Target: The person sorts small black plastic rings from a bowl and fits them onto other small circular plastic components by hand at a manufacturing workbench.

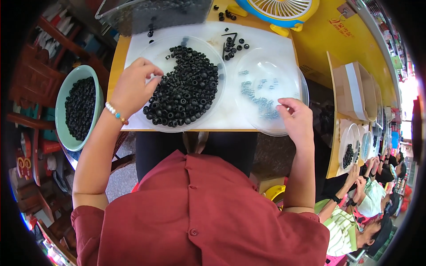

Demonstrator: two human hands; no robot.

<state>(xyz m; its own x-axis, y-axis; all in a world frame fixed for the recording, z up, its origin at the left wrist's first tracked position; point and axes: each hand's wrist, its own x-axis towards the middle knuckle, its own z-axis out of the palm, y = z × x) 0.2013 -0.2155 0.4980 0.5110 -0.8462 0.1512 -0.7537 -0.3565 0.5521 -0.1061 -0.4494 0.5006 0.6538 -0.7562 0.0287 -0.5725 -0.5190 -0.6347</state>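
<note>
A round clear tray (220, 57) on the white work surface holds a heap of small black round parts with holes (186, 88), like beads or caps. Over its left side hovers my left hand (135, 84), fingers curled and thumb close to the index finger; anything between them is too small to make out. To the right, a second clear round tray (266, 60) carries small silvery metal pieces (264, 106), too fine to name exactly. My right hand (298, 119) is at that tray's right edge, thumb and fingertips pinched together, and what they hold cannot be seen.
Loose black parts and a black hex key (229, 34) lie behind the trays. A clear bin (155, 15) and a blue-yellow fan (284, 11) stand at the back. At left is a green basin (95, 80) of black parts. Cardboard boxes (355, 88) and co-workers (355, 221) are right.
</note>
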